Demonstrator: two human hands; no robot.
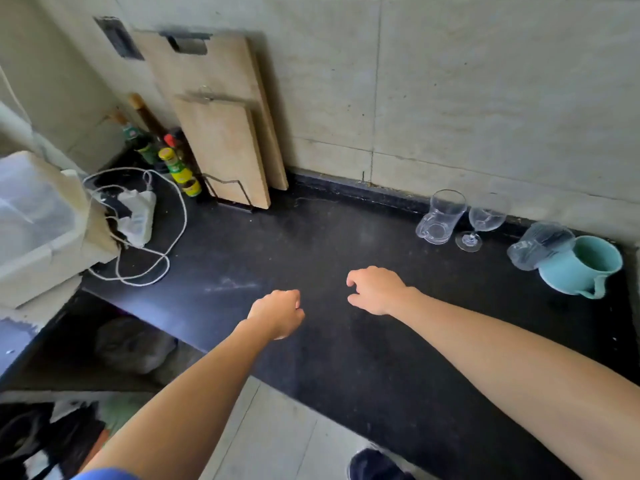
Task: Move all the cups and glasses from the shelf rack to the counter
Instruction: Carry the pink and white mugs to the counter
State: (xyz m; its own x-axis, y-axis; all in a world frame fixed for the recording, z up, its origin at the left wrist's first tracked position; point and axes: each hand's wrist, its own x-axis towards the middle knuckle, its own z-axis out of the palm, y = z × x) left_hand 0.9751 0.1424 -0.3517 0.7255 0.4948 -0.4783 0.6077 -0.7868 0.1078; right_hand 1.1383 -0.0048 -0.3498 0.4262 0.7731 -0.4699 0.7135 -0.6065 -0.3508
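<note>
A home kitchen is indicated by a dark stone counter (311, 258), wooden cutting boards (221, 133) leaned against the tiled wall (450, 81), and condiment bottles (173, 161) stood in the corner.

Soft, dim daylight lies over the black bench (346, 237), brightest as a pale sheen at its left front edge. The chopping boards (221, 126) beyond it cast dark shadows on the wall. Wide-angle bending skews the wall lines and edges; detail is slightly soft throughout.
</note>
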